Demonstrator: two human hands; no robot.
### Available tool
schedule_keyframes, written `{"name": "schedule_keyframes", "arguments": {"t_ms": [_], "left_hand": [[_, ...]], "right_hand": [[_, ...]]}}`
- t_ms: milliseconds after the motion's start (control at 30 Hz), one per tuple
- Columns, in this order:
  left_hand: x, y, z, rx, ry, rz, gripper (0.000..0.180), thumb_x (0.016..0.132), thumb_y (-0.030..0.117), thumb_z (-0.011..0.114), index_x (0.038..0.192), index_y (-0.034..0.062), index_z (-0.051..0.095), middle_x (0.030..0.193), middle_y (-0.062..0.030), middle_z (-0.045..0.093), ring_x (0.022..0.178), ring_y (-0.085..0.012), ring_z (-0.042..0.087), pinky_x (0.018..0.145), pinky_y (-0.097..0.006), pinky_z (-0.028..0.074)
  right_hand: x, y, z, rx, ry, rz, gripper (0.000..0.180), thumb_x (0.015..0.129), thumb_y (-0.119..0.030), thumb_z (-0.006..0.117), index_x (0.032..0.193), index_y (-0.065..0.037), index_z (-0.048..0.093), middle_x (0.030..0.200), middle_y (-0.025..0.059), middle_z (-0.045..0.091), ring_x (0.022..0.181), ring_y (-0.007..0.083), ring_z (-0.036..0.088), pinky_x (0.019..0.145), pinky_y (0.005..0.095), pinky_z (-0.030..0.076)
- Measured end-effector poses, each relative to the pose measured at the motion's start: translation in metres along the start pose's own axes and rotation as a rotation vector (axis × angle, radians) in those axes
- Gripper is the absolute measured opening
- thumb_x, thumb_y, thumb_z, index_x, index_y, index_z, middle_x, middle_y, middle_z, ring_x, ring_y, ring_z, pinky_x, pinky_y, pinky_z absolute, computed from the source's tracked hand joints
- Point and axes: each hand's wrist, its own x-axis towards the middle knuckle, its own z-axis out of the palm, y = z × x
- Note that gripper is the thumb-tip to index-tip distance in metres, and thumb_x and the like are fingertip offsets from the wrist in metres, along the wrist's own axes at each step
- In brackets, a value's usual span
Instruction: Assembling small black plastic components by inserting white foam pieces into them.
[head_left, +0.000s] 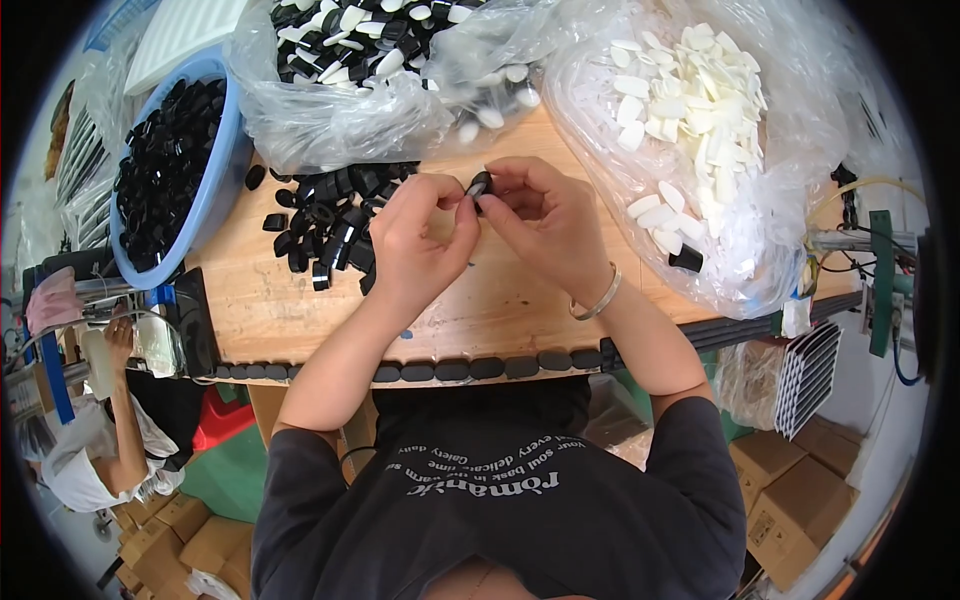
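Observation:
Over the middle of the wooden table, my left hand (428,232) and my right hand (545,212) meet at a small black plastic cap (481,184). Fingertips of both hands pinch it, and a greyish-white bit shows at its side. Fingers cover most of the cap, so its exact shape cannot be made out. A loose heap of similar black caps (335,225) lies just left of my left hand. To the right of my right hand, white oval pieces (705,100) are spread on a clear plastic bag (590,120), with one black cap (686,259) among them.
A blue tub (236,135) full of black caps stands at the left. Another clear bag (330,125) holds mixed black and white parts at the back. Black oval pieces (453,370) line the table's front edge. Another person's arm (125,430) shows at far left.

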Motion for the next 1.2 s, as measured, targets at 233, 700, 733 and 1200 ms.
{"name": "schedule_keyframes", "arguments": {"t_ms": [233,700,733,1200], "left_hand": [[0.004,-0.003,-0.009,0.027,-0.081,0.072,0.012,0.077,-0.010,0.064,0.085,-0.0017,0.061,0.081,-0.0102,0.064,0.069,-0.0158,0.061,0.066,-0.024,0.048],[0.007,0.001,-0.013,0.054,-0.070,0.205,0.024,0.071,-0.005,0.073,0.092,0.0011,0.064,0.095,-0.0125,0.066,0.086,-0.0255,0.062,0.074,-0.031,0.048],[0.007,0.000,-0.014,0.076,-0.080,0.223,0.026,0.070,-0.005,0.073,0.094,0.0017,0.064,0.096,-0.0125,0.066,0.086,-0.0256,0.062,0.074,-0.031,0.048],[0.014,-0.005,-0.030,-0.407,-0.580,-0.030,0.055,0.062,0.004,0.081,0.115,0.0056,0.066,0.104,-0.0084,0.053,0.091,-0.0202,0.053,0.078,-0.031,0.045]], "right_hand": [[0.007,0.005,-0.007,-0.239,-0.093,-0.312,0.037,0.077,0.002,0.072,0.113,-0.004,0.065,0.079,0.0028,0.061,0.068,0.0092,0.061,0.064,0.0225,0.051],[0.009,0.005,-0.010,-0.262,-0.050,-0.288,0.033,0.074,0.001,0.073,0.106,-0.005,0.068,0.079,0.0016,0.060,0.064,0.0079,0.055,0.059,0.0212,0.045],[0.009,0.005,-0.011,-0.268,-0.058,-0.267,0.034,0.074,0.001,0.073,0.107,-0.006,0.068,0.080,0.0017,0.060,0.065,0.0080,0.055,0.060,0.0214,0.045],[0.012,0.006,-0.037,0.123,-0.643,0.054,0.032,0.081,-0.009,0.073,0.111,-0.001,0.064,0.102,0.0040,0.066,0.092,0.0109,0.061,0.081,0.0265,0.050]]}}
